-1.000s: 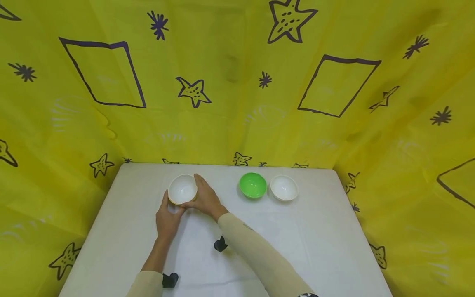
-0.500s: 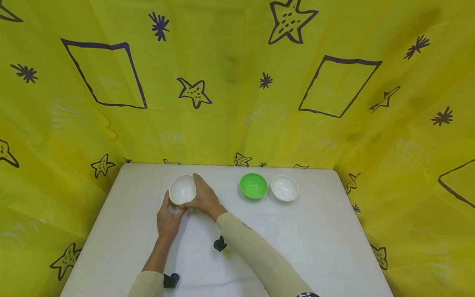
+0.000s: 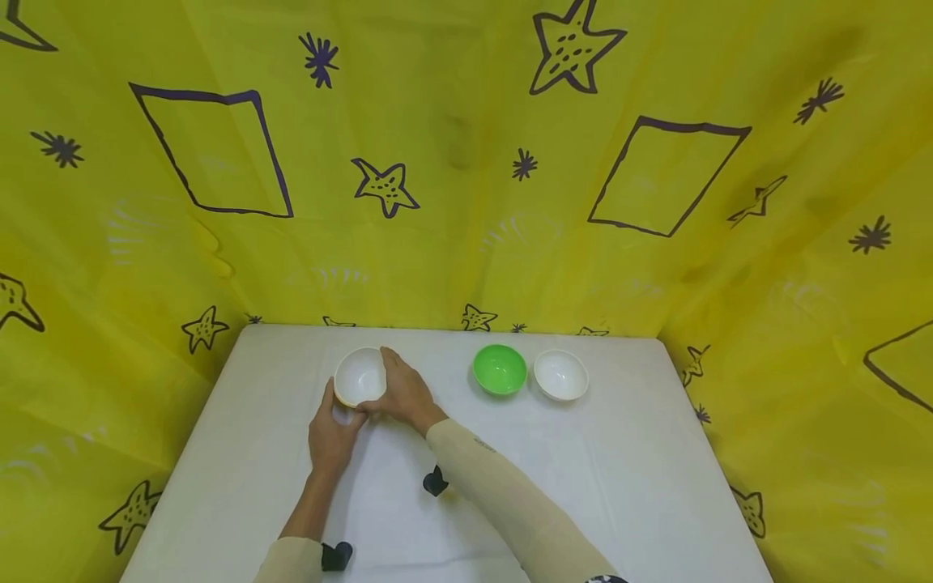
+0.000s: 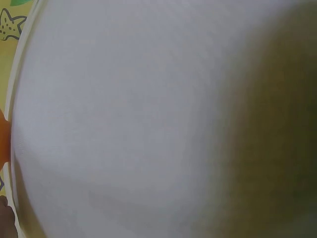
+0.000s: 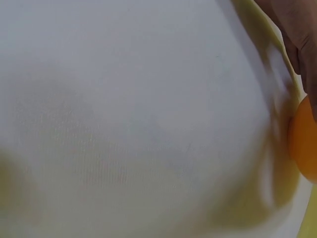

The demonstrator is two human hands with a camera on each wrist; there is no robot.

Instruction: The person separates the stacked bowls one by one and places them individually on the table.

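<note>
In the head view, a bowl [image 3: 359,377] with a white inside stands upright at the back left of the table, a thin yellow-orange edge showing below its rim. My left hand [image 3: 331,437] holds its near left side, while my right hand [image 3: 404,393] grips the right side. The two thumbs meet at its front. The right wrist view catches the bowl's orange outer wall [image 5: 303,141] under my fingers. Only a sliver of the orange wall [image 4: 4,139] enters the left wrist view. Whether one bowl or two nested ones are held, I cannot tell.
A green bowl [image 3: 500,371] and a white bowl [image 3: 560,376] stand side by side at the back right of the white-covered table [image 3: 641,486]. Yellow patterned sheeting [image 3: 466,259] rises behind the table and along both sides.
Both hands keep their hold on the bowl, with hardly any movement. The whole head view has shifted slightly downward and to the right. The green and white bowls stay put.
</note>
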